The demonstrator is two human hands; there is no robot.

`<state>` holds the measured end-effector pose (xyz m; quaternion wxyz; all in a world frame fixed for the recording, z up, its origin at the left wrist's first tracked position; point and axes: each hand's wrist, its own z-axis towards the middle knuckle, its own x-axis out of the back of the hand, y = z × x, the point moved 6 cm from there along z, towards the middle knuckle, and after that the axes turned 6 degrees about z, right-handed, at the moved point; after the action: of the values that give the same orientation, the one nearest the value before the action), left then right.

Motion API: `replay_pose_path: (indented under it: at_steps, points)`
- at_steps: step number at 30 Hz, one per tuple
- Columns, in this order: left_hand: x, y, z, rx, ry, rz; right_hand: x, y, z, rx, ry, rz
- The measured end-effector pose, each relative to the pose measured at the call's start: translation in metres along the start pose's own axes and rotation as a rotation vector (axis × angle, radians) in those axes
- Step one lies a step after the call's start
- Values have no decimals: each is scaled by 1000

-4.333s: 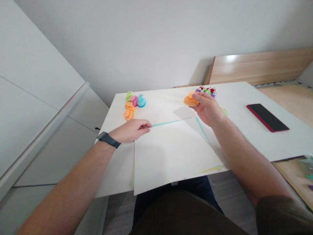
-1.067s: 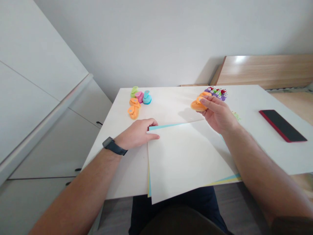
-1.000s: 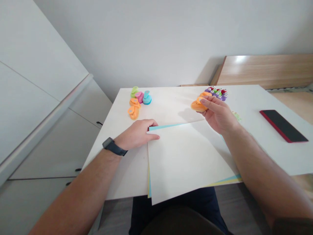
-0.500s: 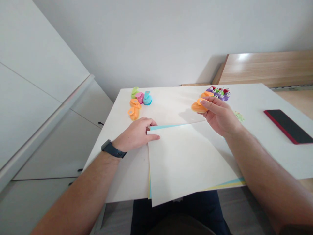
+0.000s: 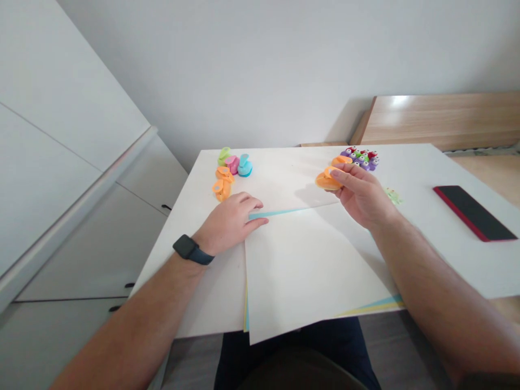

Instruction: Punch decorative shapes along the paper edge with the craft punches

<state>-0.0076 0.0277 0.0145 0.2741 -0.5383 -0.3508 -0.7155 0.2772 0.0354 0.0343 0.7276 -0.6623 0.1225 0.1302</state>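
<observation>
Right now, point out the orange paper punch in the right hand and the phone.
orange paper punch (image 5: 325,182), head view, on its rounded body.
phone (image 5: 474,212), head view, on its black face.

My table (image 5: 276,176) has a phone (image 5: 474,212) on its right side, colored paper punches (image 5: 232,164) at its far left, and a white cabinet (image 5: 89,244) beside it.

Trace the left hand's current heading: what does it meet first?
The left hand already lies over the edge of the blue paper sheet. Past that, the first thing on its line looks like the orange craft punch in the right hand. Depth is unclear; the hand might pass beneath it.
</observation>
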Motion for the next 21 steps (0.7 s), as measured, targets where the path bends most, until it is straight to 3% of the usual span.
replay_pose_path:
  at_steps: [10,21]
  points:
    - [3,5,-3,-84,-80,131,3,1,2,8,8,17]
    - [2,19,-5,-139,-58,187,6,6,4,-2,13,25]
